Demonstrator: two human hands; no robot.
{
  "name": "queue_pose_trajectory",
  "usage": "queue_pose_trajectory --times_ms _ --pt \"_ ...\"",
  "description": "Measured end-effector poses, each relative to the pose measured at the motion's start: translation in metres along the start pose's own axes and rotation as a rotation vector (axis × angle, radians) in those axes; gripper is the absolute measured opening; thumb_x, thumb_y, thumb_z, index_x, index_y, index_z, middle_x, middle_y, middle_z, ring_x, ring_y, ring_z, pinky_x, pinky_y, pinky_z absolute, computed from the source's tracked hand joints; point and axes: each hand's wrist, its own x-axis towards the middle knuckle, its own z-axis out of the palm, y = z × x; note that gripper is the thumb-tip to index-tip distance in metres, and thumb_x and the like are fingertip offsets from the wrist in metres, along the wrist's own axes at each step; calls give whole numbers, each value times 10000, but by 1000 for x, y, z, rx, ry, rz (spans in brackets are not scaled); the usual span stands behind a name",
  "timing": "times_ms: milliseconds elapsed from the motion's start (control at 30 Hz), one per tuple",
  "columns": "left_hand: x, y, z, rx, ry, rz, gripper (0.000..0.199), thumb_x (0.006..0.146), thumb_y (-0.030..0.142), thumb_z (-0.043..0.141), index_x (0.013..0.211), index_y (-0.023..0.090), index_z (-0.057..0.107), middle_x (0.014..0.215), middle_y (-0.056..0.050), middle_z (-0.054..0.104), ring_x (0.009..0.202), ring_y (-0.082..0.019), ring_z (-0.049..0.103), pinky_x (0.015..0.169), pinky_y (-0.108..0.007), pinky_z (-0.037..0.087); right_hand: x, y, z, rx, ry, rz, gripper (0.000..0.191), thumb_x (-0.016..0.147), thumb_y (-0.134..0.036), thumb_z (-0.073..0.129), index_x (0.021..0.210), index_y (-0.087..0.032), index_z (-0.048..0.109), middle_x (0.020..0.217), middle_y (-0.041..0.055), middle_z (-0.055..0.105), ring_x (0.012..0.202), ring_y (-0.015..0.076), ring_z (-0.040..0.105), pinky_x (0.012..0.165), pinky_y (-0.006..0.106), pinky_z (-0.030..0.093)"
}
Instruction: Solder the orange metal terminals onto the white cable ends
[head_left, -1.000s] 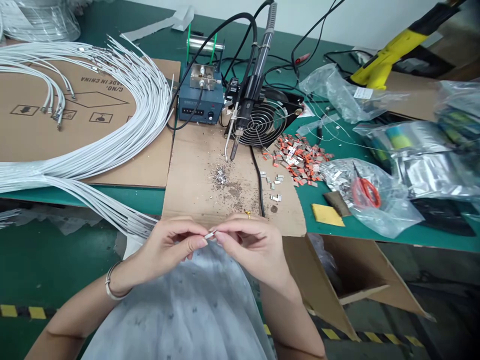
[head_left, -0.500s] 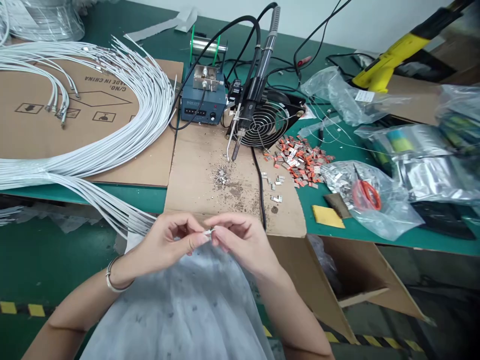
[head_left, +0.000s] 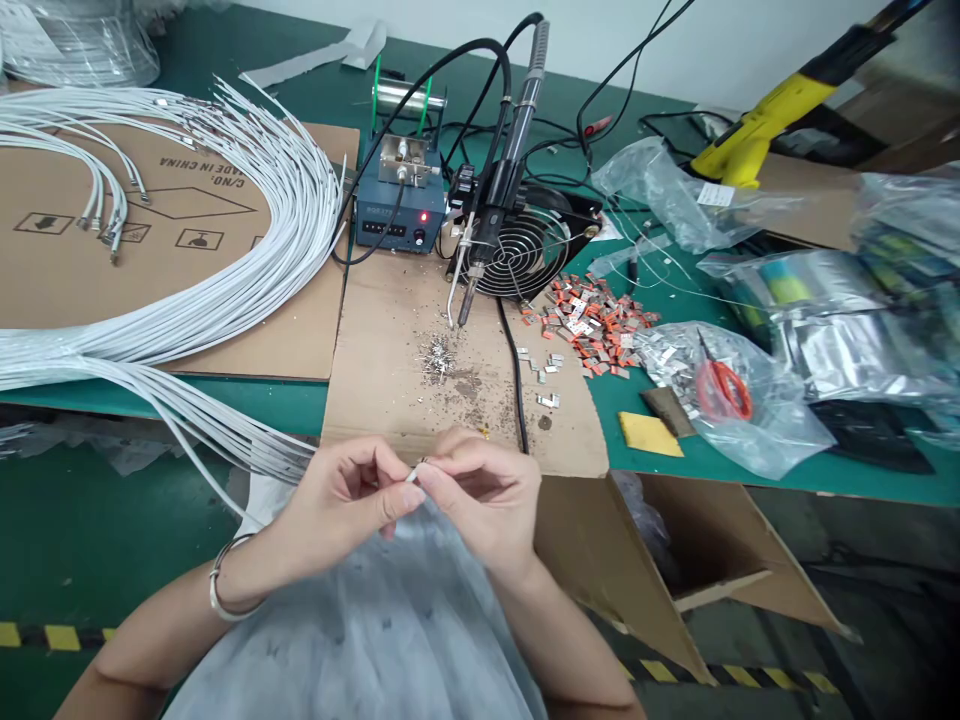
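My left hand (head_left: 349, 495) pinches the end of a white cable (head_left: 413, 475) between thumb and forefinger. My right hand (head_left: 480, 490) meets it at the cable tip, thumb and fingers pressed together on something too small to make out. Both hands are over my lap, just in front of the table edge. A bundle of white cables (head_left: 210, 415) runs from the left to behind my left wrist. Beyond my hands, a soldering iron (head_left: 491, 215) hangs tip down over a cardboard sheet (head_left: 375, 370), near a heap of metal bits (head_left: 437, 358).
A blue soldering unit (head_left: 397, 215) and a black fan (head_left: 525, 250) stand behind. Orange and metal connector pieces (head_left: 600, 325) lie to the right, beside a plastic bag with red scissors (head_left: 724, 390) on it. An open carton (head_left: 705, 540) sits below the table's edge.
The fingers of my right hand have curled closer around the cable tip. A red light now glows on the soldering unit. The view has shifted slightly.
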Motion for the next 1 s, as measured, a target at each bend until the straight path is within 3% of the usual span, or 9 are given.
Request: queue_pose_trajectory --times_ms 100,167,267,400,467,567,667,800,1000 --pt "3 1 5 -83 5 -22 312 718 348 678 610 146 467 521 51 472 439 -64 492 426 -169 421 -2 8 8 219 104 56 113 739 -161 657 646 -207 613 546 -29 510 497 86 456 467 213 366" --pt "4 3 5 -47 27 -19 303 706 345 688 614 138 488 544 38 498 440 -61 490 432 -174 435 3 6 3 342 147 116 164 744 -221 669 608 -210 580 518 -47 453 453 75 398 441 210 336" --pt "5 6 0 7 53 -41 266 711 320 682 633 131 513 574 23 527 431 -62 497 429 -183 446 12 -3 -16 297 230 85 189 739 -258 682 592 -210 573 510 -50 432 448 73 369 435 209 316" --pt "6 9 -5 19 41 -49 216 741 283 657 657 129 530 577 28 528 427 -58 497 426 -177 437 11 -9 -27 -124 4 176 27 726 -216 688 721 -204 664 562 -15 544 510 95 458 469 221 364" --pt "6 9 -6 35 18 -51 198 749 265 655 657 127 547 562 34 522 430 -56 494 429 -169 430 9 -10 -26 -229 -99 196 62 715 -222 693 770 -197 678 562 -18 553 486 88 437 447 217 350" --pt "4 8 -13 61 -16 -25 160 762 254 655 676 132 597 565 22 559 473 -68 538 472 -166 449 7 -14 -31 -370 -155 120 79 720 -234 687 785 -190 689 587 -8 583 499 91 438 465 223 360" --pt "4 9 -26 52 -75 49 144 796 281 627 716 168 665 632 -5 639 536 -92 601 534 -179 490 7 -22 -51 -519 -121 79 60 760 -216 649 800 -194 688 629 7 613 535 103 477 485 228 374" --pt "11 12 -34 115 -104 74 97 806 238 614 779 222 705 650 11 642 519 -86 603 522 -167 489 4 -29 -70 -562 -11 62 61 788 -196 615 805 -199 673 630 5 609 544 106 501 484 227 380" --pt "19 13 -10 311 -152 -49 148 820 294 581 836 182 677 731 -6 601 580 -89 554 535 -182 497 8 -17 -48 -421 -209 161 179 739 -284 681 888 -187 664 664 3 616 541 94 468 482 223 363"
